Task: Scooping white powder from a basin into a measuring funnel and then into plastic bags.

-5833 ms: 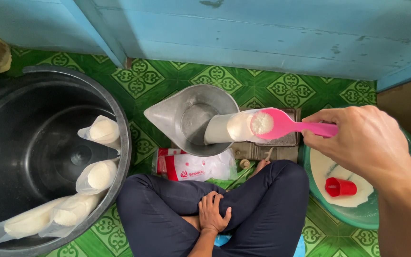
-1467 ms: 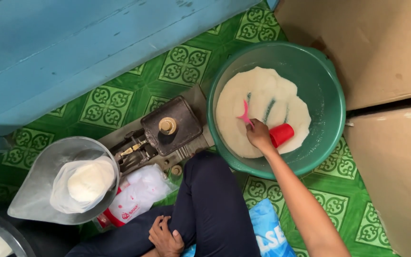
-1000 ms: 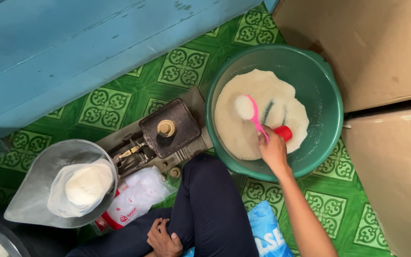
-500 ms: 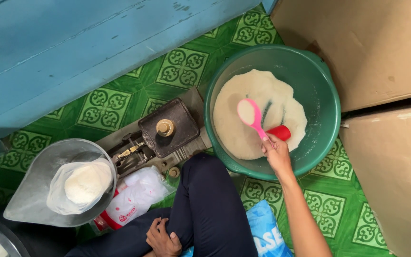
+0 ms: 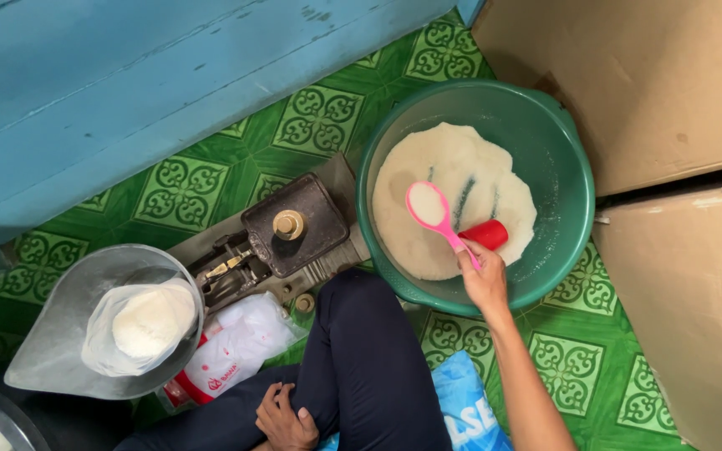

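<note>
A pink spoon point(image 5: 434, 214), green basin point(image 5: 561, 167), red cup point(image 5: 488, 234), green patterned floor point(image 5: 319, 121).

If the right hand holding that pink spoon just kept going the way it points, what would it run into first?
The right hand points up and left along the pink plastic spoon. Going straight on, it would probably first meet the heap of white grains in the round green plastic basin, then the basin's far wall. The spoon's height above the heap is unclear.

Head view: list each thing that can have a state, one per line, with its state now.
pink scoop: held by the right hand, loaded with white grains
green basin: partly filled with white grains
red cup: lying on its side in the grains
metal scale pan: holding an open, part-filled clear bag
balance scale: platform bears one brass weight
left hand: resting on the lap, empty
</note>
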